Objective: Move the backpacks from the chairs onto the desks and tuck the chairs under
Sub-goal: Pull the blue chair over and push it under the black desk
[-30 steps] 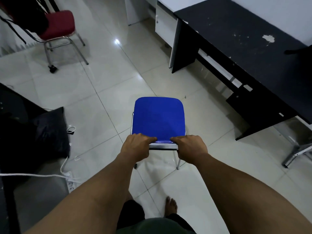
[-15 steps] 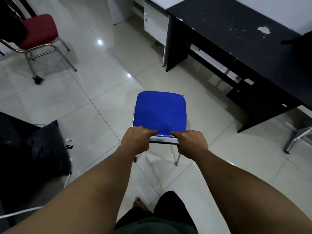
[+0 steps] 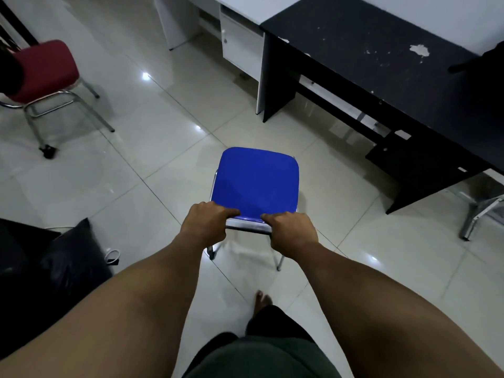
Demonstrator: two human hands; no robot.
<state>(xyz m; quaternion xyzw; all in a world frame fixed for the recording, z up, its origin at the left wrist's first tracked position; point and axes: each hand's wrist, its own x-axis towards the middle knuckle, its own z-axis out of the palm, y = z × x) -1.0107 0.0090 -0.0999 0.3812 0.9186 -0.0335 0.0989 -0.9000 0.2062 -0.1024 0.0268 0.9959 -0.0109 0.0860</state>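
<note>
A blue chair (image 3: 256,181) stands on the tiled floor in the middle of the view, its seat bare. My left hand (image 3: 206,225) grips the left end of its backrest top. My right hand (image 3: 290,231) grips the right end. The black desk (image 3: 395,66) runs along the right side, a short way beyond the chair. A dark object, possibly a backpack (image 3: 488,60), lies on the desk's far right edge, mostly out of frame. A red chair (image 3: 45,68) stands at the far left with a dark thing (image 3: 8,75) on it, cut off by the edge.
A white desk with a drawer cabinet (image 3: 241,47) adjoins the black desk at the top. A black bag (image 3: 71,266) and white cable (image 3: 111,256) lie on the floor at lower left. Chrome chair legs (image 3: 480,214) show under the black desk at right. My bare foot (image 3: 261,300) is behind the chair.
The blue chair has moved forward and rightward, closer to the black desk, with both hands still gripping its backrest. I have stepped forward with it.
</note>
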